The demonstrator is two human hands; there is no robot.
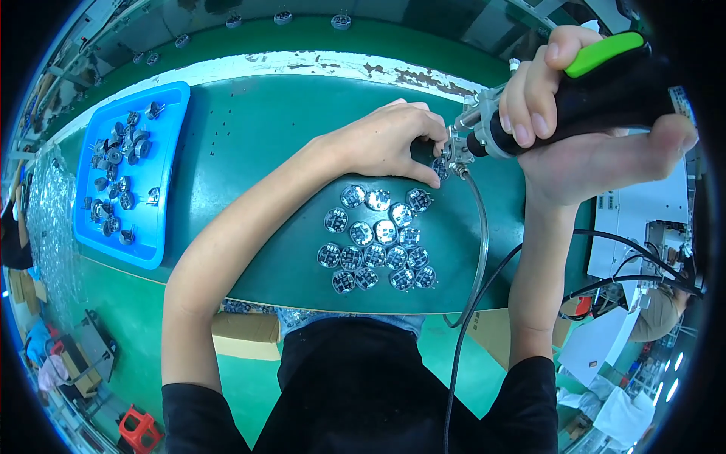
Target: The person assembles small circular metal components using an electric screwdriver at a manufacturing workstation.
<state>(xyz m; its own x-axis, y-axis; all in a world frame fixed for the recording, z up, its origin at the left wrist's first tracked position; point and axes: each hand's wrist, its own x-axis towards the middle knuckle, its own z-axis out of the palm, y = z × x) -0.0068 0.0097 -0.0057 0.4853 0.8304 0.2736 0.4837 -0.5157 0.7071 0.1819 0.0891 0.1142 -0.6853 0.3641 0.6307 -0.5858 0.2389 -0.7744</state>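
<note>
My right hand (563, 129) is wrapped round a black power screwdriver (612, 91) with a green lever and a metal nozzle head (456, 151) at its tip. The tool lies across the view, its head pointing left. Thumb and fingers of my left hand (393, 144) close round a small round circuit-board part (440, 168) right at that head; most of the part is hidden. Below my left hand, several similar round circuit-board parts (374, 255) lie in loose rows on the green table (257, 151).
At the left a blue tray (172, 174) holds several round dark parts with pins (113, 155). A clear hose (482, 227) and a black cable (491, 280) run from the tool side across the table's right part. More round parts (341, 22) sit beyond the worn white ledge (249, 66).
</note>
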